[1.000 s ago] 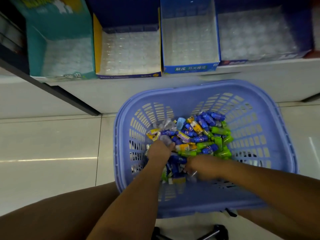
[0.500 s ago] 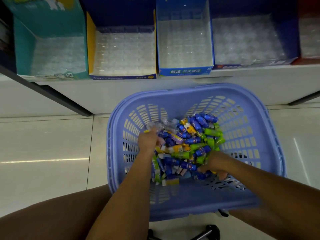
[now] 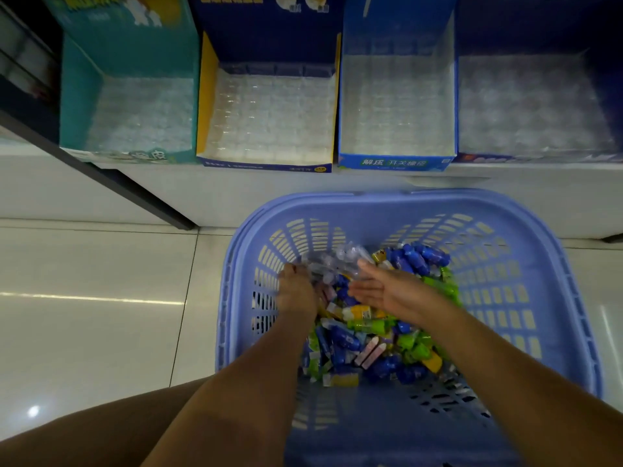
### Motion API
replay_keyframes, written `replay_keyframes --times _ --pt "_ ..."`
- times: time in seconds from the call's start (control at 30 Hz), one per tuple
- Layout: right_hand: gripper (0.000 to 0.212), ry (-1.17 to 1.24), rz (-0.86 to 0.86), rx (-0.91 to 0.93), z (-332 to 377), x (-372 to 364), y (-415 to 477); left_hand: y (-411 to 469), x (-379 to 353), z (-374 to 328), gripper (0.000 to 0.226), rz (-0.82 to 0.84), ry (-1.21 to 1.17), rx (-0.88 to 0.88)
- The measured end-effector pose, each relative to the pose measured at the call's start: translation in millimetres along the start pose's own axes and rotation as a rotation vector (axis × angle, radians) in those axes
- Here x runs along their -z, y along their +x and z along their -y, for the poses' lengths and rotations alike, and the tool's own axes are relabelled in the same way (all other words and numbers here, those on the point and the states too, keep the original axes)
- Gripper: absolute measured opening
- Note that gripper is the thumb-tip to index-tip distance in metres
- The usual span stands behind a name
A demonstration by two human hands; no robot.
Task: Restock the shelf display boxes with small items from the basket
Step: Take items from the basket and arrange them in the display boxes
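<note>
A blue plastic basket [image 3: 556,298] stands on the floor and holds a pile of small wrapped items [image 3: 371,335] in blue, green, yellow and pink. My left hand [image 3: 296,288] grips a bunch of clear-wrapped items [image 3: 332,261] at the far left of the pile. My right hand [image 3: 381,288] lies beside it, palm turned inward, fingers straight, touching the same bunch. Above, on the shelf, stand a teal display box [image 3: 84,106], a yellow-sided box [image 3: 207,96], a light blue box [image 3: 394,161] and a dark blue box [image 3: 526,158], each lined with a clear tray.
The white shelf base [image 3: 303,193] runs just behind the basket. A dark shelf edge [image 3: 118,183] slants down at the left. Glossy floor tiles [image 3: 101,298] spread to the left. My knee [image 3: 84,433] shows at the bottom left.
My left hand has moved up to the far side of the pile and gathered clear-wrapped items. My right hand left the near side of the pile and came up beside it, fingers straightened.
</note>
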State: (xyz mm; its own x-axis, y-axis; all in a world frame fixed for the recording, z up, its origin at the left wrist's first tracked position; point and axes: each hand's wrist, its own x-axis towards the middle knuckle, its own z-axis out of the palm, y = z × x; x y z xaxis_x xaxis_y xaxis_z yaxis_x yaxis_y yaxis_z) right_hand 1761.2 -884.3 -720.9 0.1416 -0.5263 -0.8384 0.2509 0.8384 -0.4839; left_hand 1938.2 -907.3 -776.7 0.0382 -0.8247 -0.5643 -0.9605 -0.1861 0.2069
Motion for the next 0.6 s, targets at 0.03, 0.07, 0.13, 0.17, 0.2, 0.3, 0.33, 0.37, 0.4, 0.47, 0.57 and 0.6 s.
replay_keyframes --times 0.03,0.07,0.13,0.17,0.2,0.3,0.33,0.37,0.4,0.47,0.57,0.6 --pt "0.047 -0.138 -0.039 0.03 -1.9 -9.4 8.9 3.2 -0.1 -1.0 0.046 -0.002 0.036 -0.008" --pt "0.048 -0.395 -0.106 0.084 -6.0 -16.0 17.0 5.7 -1.2 -2.0 0.041 -0.014 0.054 -0.026" --pt "0.043 -1.013 -0.208 0.313 -17.8 -20.1 28.8 9.2 -6.0 -2.2 0.04 -0.009 0.053 -0.051" --pt "0.043 -1.232 -0.191 0.428 -24.2 -19.1 32.0 10.5 -9.7 -1.1 0.043 -0.003 0.043 -0.067" --pt "0.047 -1.373 -0.137 0.516 -32.1 -16.4 36.0 12.4 -13.7 0.6 0.047 0.002 0.065 -0.095" --pt "0.055 -1.66 -0.062 0.659 -50.9 -8.6 52.1 17.5 -18.4 1.8 0.054 -0.009 0.04 -0.047" --pt "0.054 -1.685 -0.106 0.663 -53.3 -9.2 57.3 18.7 -17.1 1.9 0.057 -0.034 0.028 -0.025" --pt "0.053 -1.66 -0.156 0.636 -52.9 -12.0 61.0 19.2 -16.4 1.3 0.059 -0.063 0.014 -0.017" --pt "0.052 -1.619 -0.192 0.612 -51.4 -15.0 65.2 18.3 -16.9 -0.2 0.059 -0.073 0.013 -0.03" --pt "0.05 -1.687 -0.2 0.615 -48.2 -17.9 75.3 15.0 -19.2 -2.2 0.055 -0.073 0.015 -0.058" --pt "0.053 -1.904 -0.134 0.671 -47.8 -11.1 88.6 13.9 -25.0 -1.1 0.049 -0.023 -0.041 -0.007" --pt "0.053 -1.915 -0.149 0.66 -48.2 -9.0 89.8 14.2 -27.2 -0.9 0.047 -0.003 -0.051 0.003"
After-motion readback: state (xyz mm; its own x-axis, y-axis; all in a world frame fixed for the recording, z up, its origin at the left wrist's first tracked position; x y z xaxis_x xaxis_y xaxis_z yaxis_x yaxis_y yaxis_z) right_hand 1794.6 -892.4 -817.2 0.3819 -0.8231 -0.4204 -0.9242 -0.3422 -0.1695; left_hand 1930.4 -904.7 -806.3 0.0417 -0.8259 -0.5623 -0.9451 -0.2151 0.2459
